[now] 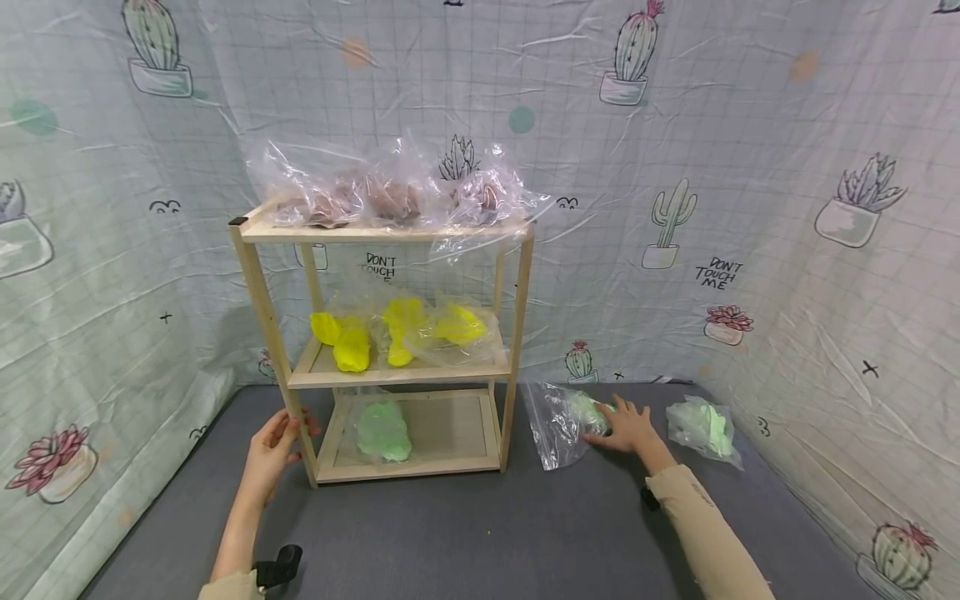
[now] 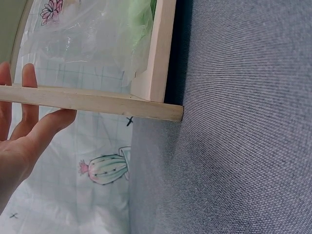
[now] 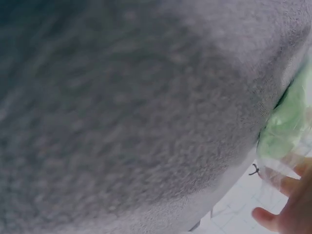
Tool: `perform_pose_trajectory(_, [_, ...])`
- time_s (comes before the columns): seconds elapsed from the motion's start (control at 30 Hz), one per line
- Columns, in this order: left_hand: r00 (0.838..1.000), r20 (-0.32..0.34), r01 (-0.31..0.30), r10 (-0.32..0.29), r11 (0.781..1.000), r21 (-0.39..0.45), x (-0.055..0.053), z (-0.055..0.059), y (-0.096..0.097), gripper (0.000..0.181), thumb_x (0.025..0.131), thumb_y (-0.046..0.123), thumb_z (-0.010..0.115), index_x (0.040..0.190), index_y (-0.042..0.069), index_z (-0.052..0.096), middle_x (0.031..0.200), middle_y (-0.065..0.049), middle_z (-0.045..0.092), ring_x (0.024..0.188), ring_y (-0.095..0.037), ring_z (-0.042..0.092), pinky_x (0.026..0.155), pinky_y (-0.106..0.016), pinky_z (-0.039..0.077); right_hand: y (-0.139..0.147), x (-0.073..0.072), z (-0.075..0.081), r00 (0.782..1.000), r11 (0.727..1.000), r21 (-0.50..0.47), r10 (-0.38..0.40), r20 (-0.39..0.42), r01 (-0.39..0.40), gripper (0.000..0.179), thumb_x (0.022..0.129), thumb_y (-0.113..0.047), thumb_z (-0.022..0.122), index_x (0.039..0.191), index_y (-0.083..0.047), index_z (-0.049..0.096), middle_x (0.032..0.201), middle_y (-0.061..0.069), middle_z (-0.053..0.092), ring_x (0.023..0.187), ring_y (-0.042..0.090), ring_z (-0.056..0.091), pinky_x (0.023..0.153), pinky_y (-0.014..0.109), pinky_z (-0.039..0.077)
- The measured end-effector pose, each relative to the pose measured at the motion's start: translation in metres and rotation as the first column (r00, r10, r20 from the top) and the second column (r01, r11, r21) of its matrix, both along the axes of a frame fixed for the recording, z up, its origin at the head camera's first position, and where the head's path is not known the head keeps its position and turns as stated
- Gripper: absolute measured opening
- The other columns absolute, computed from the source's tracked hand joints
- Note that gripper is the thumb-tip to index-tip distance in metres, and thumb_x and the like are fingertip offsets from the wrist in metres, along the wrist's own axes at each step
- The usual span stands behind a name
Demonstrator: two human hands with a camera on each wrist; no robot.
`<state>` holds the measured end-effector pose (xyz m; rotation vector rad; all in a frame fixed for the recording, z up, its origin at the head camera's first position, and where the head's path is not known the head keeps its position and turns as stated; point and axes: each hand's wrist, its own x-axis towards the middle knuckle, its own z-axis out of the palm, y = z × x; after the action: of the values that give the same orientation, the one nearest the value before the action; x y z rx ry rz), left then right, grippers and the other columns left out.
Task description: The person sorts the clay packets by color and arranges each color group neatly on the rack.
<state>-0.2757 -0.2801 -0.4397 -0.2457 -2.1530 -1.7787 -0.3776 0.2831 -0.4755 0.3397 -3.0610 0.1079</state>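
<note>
My left hand (image 1: 272, 454) grips the front left post (image 2: 97, 101) of a small wooden shelf (image 1: 397, 377) low down, thumb on one side and fingers reaching round the other. To the right of the shelf, my right hand (image 1: 622, 425) rests on a clear plastic bag (image 1: 555, 425) with something light green (image 3: 285, 126) inside. Its fingers are spread over the green part, and the bag's flat end points left. On the bottom shelf lies another bagged green piece (image 1: 384, 431).
A further bag with green contents (image 1: 705, 427) lies right of my right hand. Bagged yellow pieces (image 1: 405, 329) fill the middle shelf. Bags with brownish contents (image 1: 393, 198) line the top. Cactus-print cloth (image 1: 750, 125) encloses the grey table (image 1: 480, 533) at back and sides.
</note>
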Motion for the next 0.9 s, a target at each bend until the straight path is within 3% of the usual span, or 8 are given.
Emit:
perform_pose_trajectory(0.17, [1.000, 0.003, -0.004, 0.004, 1.000, -0.006, 0.000, 0.001, 0.000, 0.029, 0.095, 0.025, 0.039, 0.119, 0.012, 0.049, 0.094, 0.021, 0.062, 0.086, 0.006, 0.060, 0.065, -0.026, 0.049, 0.002, 0.006, 0.002, 0.999, 1.000, 0.011, 0.028, 0.021, -0.028, 0.079, 0.077, -0.067, 0.046, 0.135, -0.014, 0.038, 0.130, 0.025, 0.041, 0.116, 0.047, 0.039, 0.087, 0.070, 0.021])
perform_pose_trajectory(0.47, [1.000, -0.015, 0.018, -0.018, 1.000, 0.021, 0.000, 0.003, 0.000, 0.028, 0.095, 0.024, 0.039, 0.119, 0.012, 0.050, 0.094, 0.018, 0.062, 0.086, 0.004, 0.060, 0.064, -0.024, 0.049, 0.007, 0.010, 0.001, 0.997, 0.997, 0.049, 0.067, -0.033, -0.066, 0.073, 0.078, -0.060, 0.052, 0.133, -0.014, 0.041, 0.117, 0.025, 0.047, 0.105, 0.046, 0.044, 0.079, 0.064, 0.028])
perform_pose_trajectory(0.7, [1.000, -0.016, 0.021, -0.021, 1.000, 0.014, 0.002, 0.004, 0.001, 0.025, 0.095, 0.024, 0.039, 0.116, 0.016, 0.051, 0.093, 0.019, 0.062, 0.086, 0.005, 0.060, 0.064, -0.025, 0.049, 0.008, 0.015, -0.001, 0.992, 0.998, 0.013, 0.057, -0.116, -0.056, 0.055, 0.080, -0.050, 0.056, 0.122, -0.016, 0.049, 0.103, 0.021, 0.054, 0.093, 0.044, 0.049, 0.070, 0.058, 0.034])
perform_pose_trajectory(0.9, [1.000, -0.004, 0.009, -0.009, 1.000, 0.006, 0.004, 0.002, 0.002, 0.026, 0.095, 0.024, 0.039, 0.117, 0.014, 0.051, 0.094, 0.017, 0.062, 0.086, 0.004, 0.060, 0.065, -0.026, 0.049, 0.008, 0.028, -0.001, 0.989, 0.998, -0.019, 0.060, -0.139, -0.063, 0.052, 0.081, -0.044, 0.058, 0.121, -0.013, 0.050, 0.101, 0.021, 0.054, 0.085, 0.041, 0.051, 0.067, 0.054, 0.037])
